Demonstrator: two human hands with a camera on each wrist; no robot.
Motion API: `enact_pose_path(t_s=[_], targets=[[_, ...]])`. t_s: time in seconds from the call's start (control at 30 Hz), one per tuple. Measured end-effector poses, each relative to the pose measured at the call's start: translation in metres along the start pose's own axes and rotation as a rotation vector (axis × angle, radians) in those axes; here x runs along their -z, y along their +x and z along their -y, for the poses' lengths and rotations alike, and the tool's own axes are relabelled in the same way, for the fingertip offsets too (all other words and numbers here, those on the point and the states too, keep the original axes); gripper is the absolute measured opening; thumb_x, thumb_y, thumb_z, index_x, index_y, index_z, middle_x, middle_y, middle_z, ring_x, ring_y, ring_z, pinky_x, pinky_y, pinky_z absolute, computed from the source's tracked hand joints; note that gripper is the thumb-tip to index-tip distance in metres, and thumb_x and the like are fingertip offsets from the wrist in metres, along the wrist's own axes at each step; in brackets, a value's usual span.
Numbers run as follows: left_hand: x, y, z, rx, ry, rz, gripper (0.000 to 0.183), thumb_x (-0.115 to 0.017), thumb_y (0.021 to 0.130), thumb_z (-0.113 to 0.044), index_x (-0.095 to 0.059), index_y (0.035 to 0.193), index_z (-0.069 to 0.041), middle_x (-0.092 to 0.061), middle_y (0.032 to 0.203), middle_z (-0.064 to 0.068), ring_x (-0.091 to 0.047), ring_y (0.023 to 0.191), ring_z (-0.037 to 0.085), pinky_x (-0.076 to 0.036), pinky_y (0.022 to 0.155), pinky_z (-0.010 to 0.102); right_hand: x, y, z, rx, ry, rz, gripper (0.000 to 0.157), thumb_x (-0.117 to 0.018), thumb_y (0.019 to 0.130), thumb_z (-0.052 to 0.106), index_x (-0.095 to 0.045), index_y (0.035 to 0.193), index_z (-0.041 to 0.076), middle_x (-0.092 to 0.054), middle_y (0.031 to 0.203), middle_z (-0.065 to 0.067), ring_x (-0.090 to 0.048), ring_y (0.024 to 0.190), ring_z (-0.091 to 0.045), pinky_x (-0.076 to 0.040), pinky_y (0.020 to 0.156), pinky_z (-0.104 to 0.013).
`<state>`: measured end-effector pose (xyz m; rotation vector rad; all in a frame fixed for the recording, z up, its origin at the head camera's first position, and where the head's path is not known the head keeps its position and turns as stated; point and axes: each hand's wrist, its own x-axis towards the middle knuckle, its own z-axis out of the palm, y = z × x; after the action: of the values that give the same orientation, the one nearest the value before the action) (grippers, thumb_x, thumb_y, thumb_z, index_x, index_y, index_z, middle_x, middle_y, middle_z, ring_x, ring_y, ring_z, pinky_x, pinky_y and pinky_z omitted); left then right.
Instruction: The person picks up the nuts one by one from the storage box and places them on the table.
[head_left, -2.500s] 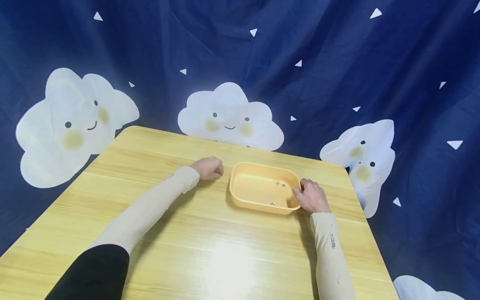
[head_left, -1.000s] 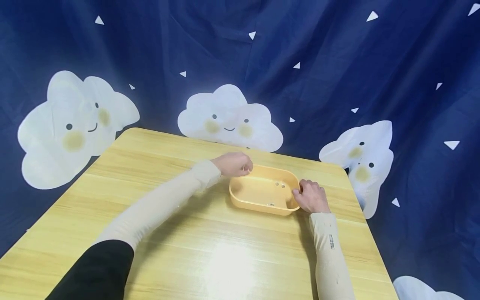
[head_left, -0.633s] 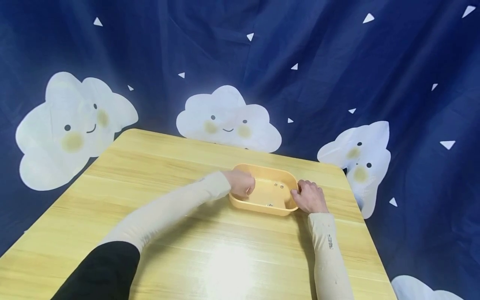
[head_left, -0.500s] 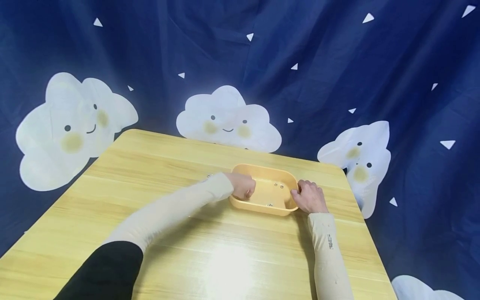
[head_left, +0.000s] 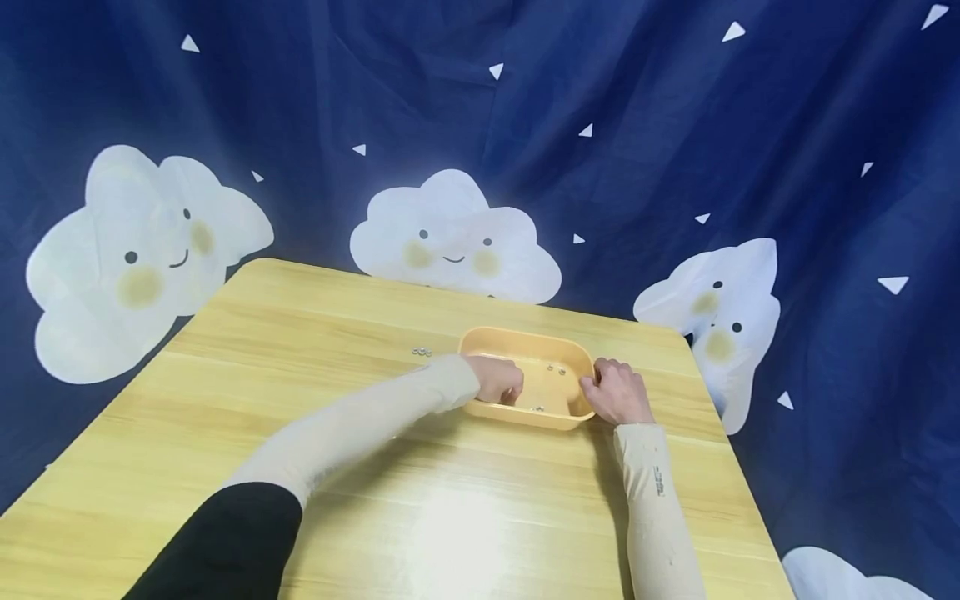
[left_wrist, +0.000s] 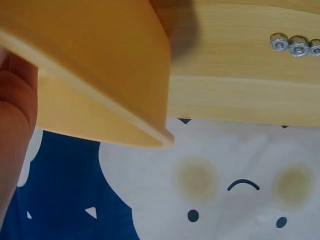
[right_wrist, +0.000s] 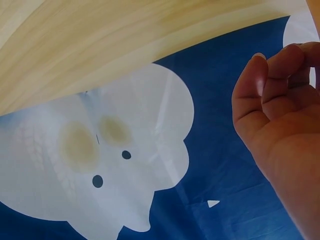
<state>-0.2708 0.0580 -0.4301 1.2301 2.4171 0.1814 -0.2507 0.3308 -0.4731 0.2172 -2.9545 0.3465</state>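
Observation:
A yellow plastic basin (head_left: 480, 412) stands on the table. My right hand (head_left: 621, 392) grips its right end, thumb over the rim. In the right wrist view, the fingers (right_wrist: 285, 65) of that hand are bent. My left hand (head_left: 498, 381) reaches over the left rim into the basin, fingers pointing down; whether they pinch anything is hidden. In the left wrist view the basin wall (left_wrist: 100, 75) covers most of that hand. Several small metal nuts (head_left: 562, 372) lie on the basin floor. Outside it, left of the rim, three hex nuts (left_wrist: 298, 46) sit in a touching row.
The wood-grain table (head_left: 360, 500) has its far edge just beyond the basin. Behind it hangs a dark blue curtain (head_left: 630, 75) with white clouds and triangles. My left forearm crosses the table in front of the row of nuts.
My left hand has moved right from the table, over the left rim, and down into the basin. The row of nuts has come into view behind my forearm. My right hand stays on the rim.

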Motion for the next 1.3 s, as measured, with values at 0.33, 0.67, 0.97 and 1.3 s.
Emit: enact_pose_path(t_s=[0.33, 0.67, 0.97, 1.3], targets=[[-0.009, 0.022, -0.007, 0.000, -0.224, -0.070, 0.018, -0.058, 0.090, -0.008, -0.071, 0.080, -0.015, -0.058, 0.069, -0.005, -0.044, 0.058, 0.008, -0.045, 0.061, 0.024, 0.001, 0.002, -0.001, 0.004, 0.001, 0.003, 0.022, -0.056, 0.090, 0.029, -0.054, 0.077, 0.011, -0.059, 0.076, -0.012, -0.056, 0.072, -0.033, -0.046, 0.067, -0.049], [-0.009, 0.028, -0.010, -0.023, 0.054, -0.088, 0.011, -0.068, 0.094, -0.009, -0.075, 0.091, -0.016, -0.074, 0.100, -0.002, -0.063, 0.083, 0.010, -0.053, 0.074, 0.019, 0.003, 0.003, 0.000, 0.008, -0.003, -0.003, 0.022, -0.058, 0.091, 0.029, -0.057, 0.079, 0.010, -0.062, 0.079, -0.013, -0.060, 0.075, -0.035, -0.049, 0.069, -0.052], [-0.013, 0.033, -0.010, 0.011, 0.194, -0.084, 0.014, -0.070, 0.098, -0.029, -0.073, 0.093, -0.016, -0.069, 0.096, -0.002, -0.061, 0.078, 0.010, -0.052, 0.068, 0.018, 0.000, 0.000, -0.001, -0.003, -0.045, 0.014, 0.024, -0.058, 0.092, 0.031, -0.056, 0.079, 0.012, -0.060, 0.081, -0.012, -0.061, 0.082, -0.039, -0.049, 0.073, -0.057], [-0.016, 0.040, -0.006, 0.001, 0.213, -0.079, 0.014, -0.071, 0.098, -0.028, -0.074, 0.091, -0.016, -0.072, 0.094, -0.002, -0.063, 0.075, 0.008, -0.054, 0.067, 0.017, 0.002, -0.001, 0.000, -0.016, -0.035, 0.015, 0.023, -0.058, 0.092, 0.030, -0.055, 0.078, 0.012, -0.061, 0.081, -0.012, -0.060, 0.082, -0.039, -0.048, 0.073, -0.056]])
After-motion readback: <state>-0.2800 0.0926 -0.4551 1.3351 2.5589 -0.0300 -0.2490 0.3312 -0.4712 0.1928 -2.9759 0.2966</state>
